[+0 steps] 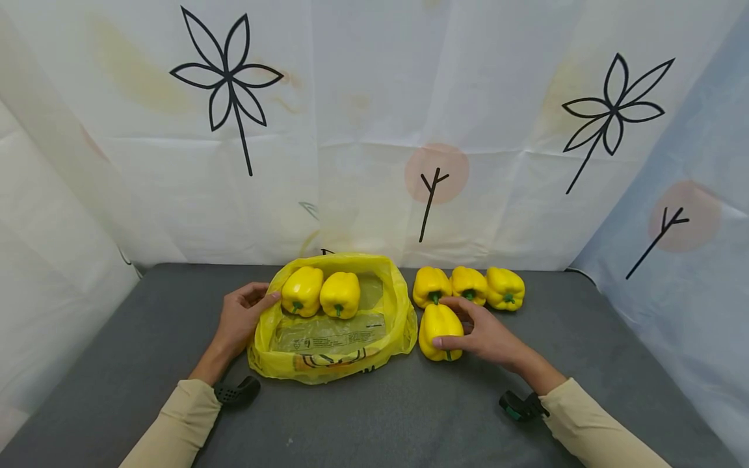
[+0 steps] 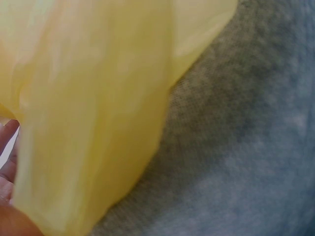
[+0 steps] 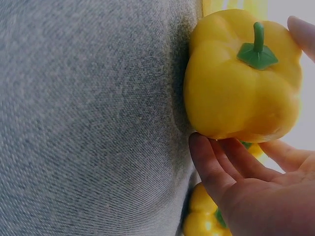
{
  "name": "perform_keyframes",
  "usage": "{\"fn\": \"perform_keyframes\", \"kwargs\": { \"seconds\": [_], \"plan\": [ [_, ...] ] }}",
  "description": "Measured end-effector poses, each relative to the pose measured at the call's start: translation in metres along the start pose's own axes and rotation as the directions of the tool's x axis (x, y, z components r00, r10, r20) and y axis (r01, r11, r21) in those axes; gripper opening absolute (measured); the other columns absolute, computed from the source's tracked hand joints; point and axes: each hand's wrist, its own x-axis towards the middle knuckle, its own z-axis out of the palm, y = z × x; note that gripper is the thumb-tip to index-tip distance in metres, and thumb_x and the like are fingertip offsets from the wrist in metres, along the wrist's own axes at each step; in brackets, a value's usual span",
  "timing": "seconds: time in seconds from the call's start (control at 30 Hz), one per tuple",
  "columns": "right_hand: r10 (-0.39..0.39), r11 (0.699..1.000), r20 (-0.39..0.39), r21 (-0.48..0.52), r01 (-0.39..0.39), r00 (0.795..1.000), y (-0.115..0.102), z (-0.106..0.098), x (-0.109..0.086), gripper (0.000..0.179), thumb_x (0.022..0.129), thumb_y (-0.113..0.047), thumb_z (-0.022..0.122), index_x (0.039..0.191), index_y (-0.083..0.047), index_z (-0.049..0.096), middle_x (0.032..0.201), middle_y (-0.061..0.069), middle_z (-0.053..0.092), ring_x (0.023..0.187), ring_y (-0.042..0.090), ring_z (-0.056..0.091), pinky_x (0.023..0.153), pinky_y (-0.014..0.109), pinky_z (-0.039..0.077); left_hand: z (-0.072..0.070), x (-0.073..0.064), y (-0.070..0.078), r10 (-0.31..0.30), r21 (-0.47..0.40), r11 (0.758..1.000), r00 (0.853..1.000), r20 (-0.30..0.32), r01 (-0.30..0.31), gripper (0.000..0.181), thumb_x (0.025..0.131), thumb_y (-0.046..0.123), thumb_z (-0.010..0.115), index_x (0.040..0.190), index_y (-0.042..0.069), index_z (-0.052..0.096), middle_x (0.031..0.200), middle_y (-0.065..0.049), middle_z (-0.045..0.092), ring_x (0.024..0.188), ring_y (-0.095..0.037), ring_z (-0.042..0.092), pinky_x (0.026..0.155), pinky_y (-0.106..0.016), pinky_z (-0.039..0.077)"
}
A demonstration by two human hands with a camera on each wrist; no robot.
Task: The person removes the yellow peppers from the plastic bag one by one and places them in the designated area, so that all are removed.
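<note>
A yellow plastic bag (image 1: 322,370) lies wide-mouthed on the table, with two yellow bell peppers (image 1: 340,295) inside at its back left. My left hand (image 1: 240,318) pinches the bag's left rim, thumb over the edge. The left wrist view is mostly filled by the bag's side (image 2: 93,113), the fingers (image 2: 7,169) just showing at its left border. Right of the bag, my right hand (image 1: 482,333) grips another bell pepper (image 1: 440,328) between thumb and fingers. From the right wrist, that pepper (image 3: 241,93) shows its green stem, with fingertips against its side.
Three more yellow bell peppers (image 1: 469,285) stand in a row behind the gripped one, near the table's back edge. A grey cloth covers the table (image 1: 374,422). White fabric walls (image 1: 363,130) with printed plant drawings rise behind and at both sides.
</note>
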Motion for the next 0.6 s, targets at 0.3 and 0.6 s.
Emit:
{"fn": "perform_keyframes", "kwargs": {
  "seconds": [0.3,0.6],
  "plan": [
    [0.016,1.000,-0.006,-0.011,-0.016,1.000,-0.0002,0.0010,0.0016,0.085,0.091,-0.038,0.077,0.156,-0.002,0.034,0.155,0.021,0.039,0.137,0.044,0.044,0.101,0.053,0.049,-0.0007,-0.0004,-0.0022,0.006,-0.004,1.000,1.000,0.004,-0.006,0.034,0.100,0.014,0.068,0.121,-0.013,0.063,0.096,0.002,0.067,0.084,-0.009,0.066,0.071,-0.022,0.058],
    [0.012,1.000,-0.010,-0.010,-0.012,1.000,0.0017,0.0010,0.0017,0.085,0.092,-0.037,0.077,0.156,-0.002,0.033,0.155,0.021,0.039,0.135,0.042,0.047,0.100,0.052,0.050,-0.0002,-0.0001,-0.0004,0.004,0.005,1.000,1.000,0.001,-0.004,0.035,0.100,0.015,0.068,0.121,-0.012,0.063,0.096,0.001,0.067,0.084,-0.009,0.066,0.071,-0.022,0.058]
  ]
}}
